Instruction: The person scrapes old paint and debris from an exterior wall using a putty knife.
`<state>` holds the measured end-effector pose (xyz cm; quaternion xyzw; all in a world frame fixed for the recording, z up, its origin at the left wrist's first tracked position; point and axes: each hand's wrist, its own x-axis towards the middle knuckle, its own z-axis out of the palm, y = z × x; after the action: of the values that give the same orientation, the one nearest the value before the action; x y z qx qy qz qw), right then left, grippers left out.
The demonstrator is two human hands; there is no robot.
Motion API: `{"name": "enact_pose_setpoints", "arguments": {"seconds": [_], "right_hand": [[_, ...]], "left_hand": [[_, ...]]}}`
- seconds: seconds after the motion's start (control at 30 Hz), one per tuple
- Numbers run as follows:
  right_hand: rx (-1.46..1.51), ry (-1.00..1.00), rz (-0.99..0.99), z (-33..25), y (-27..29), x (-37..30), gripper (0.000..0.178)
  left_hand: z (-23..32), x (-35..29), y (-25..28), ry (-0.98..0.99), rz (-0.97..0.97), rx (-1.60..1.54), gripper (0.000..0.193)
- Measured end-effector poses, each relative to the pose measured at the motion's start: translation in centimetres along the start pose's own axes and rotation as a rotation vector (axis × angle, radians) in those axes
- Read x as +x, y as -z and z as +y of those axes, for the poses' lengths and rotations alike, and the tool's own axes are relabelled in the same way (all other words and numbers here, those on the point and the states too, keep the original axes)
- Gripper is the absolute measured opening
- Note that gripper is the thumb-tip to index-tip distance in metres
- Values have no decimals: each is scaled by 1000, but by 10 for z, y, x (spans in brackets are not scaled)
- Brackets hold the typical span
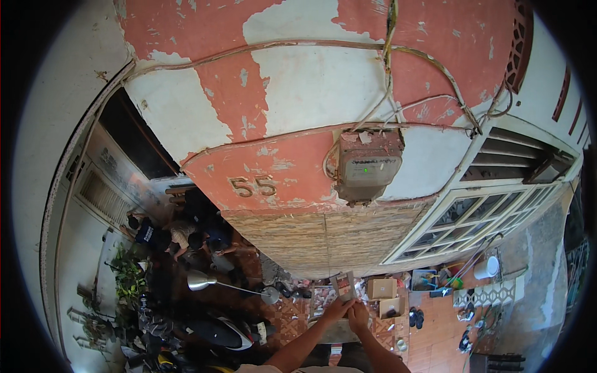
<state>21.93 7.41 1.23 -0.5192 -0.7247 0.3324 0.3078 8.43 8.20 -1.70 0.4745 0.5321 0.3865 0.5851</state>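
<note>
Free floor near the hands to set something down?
Bare orange tiled floor between the dark sandals and the patterned tile strip. Crowded: open cardboard boxes right of both hands, parked scooter and silver floor lamp left.

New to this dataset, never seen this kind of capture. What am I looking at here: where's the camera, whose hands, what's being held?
There is no machine here: a person wears a wide fisheye camera on the head, and this single picture looks out and down from it, so straight edges bend near the rim. The two forearms that come in from the lower edge are the wearer's own. The left hand and right hand meet around a small flat card-like object; what it is exactly is too small to tell. Ahead is a peeling red and white wall with a meter box. On the tiled floor lie cardboard boxes, shoes and a lamp. Other people crouch at the left.
</note>
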Motion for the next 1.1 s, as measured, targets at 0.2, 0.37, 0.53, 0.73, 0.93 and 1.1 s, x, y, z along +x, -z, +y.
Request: {"name": "enact_pose_setpoints", "arguments": {"seconds": [0.2, 0.37, 0.53, 0.73, 0.93, 1.1], "right_hand": [[128, -186, -2, 24, -4, 0, 32], [-373, -145, -86, -34, -21, 5, 37], [-477, -57, -280, -46, -26, 8, 43], [-508, 38, -404, -43, -29, 9, 50], [-512, 103, -470, -42, -16, 12, 54], [-552, 57, -572, -55, -9, 19, 57]], "left_hand": [[74, -11, 35, 149, 148, -453, 43], [166, -44, 147, 186, 165, -228, 39], [281, -46, 218, -26, 327, 164, 29], [413, -45, 248, -511, 541, 407, 46], [472, -21, 261, -645, 547, 741, 69], [501, -7, 274, -695, 606, 964, 55]]}}
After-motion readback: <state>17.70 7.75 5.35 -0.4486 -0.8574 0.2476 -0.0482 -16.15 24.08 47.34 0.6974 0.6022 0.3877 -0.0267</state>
